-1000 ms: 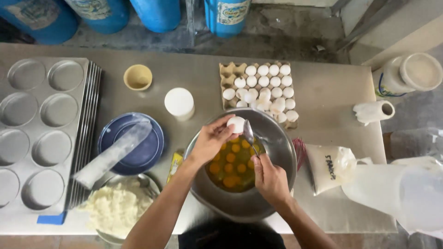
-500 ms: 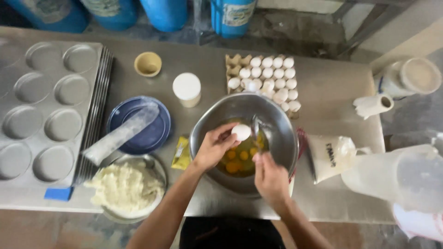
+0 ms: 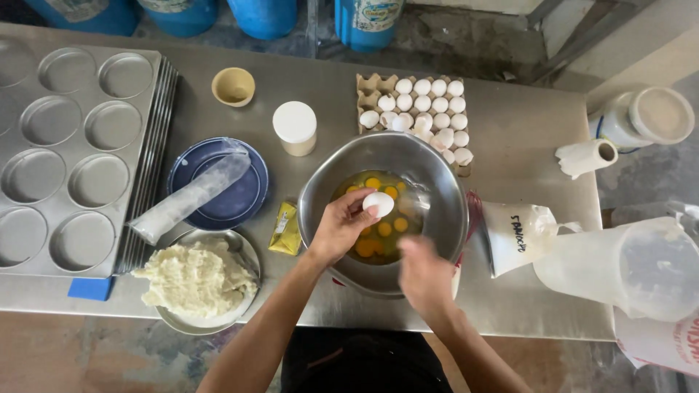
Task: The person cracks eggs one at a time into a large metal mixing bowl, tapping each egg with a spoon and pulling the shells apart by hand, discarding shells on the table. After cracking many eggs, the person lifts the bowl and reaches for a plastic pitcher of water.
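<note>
My left hand (image 3: 341, 227) holds a white egg (image 3: 378, 204) over a steel mixing bowl (image 3: 445, 191) that contains several cracked yolks (image 3: 381, 239). Over the bowl's near rim is my right hand (image 3: 424, 276), blurred by motion; I cannot tell whether it holds anything. A glint of metal (image 3: 415, 201) shows just above it inside the bowl. Behind the bowl stands a cardboard tray of white eggs (image 3: 426, 116), some of its left cups empty.
A stack of round-cup baking trays (image 3: 73, 156) fills the left. Nearby are a blue plate (image 3: 251, 196) with a clear bag on it, a steel plate of white dough (image 3: 196, 280), a yellow packet (image 3: 285, 230), a white-lidded jar (image 3: 295, 127), a small yellow cup (image 3: 233, 86), and bags and plastic tubs on the right.
My left hand keeps the egg and has stayed over the bowl. My right hand has drawn back toward the bowl's near rim and is blurred. The camera has shifted slightly.
</note>
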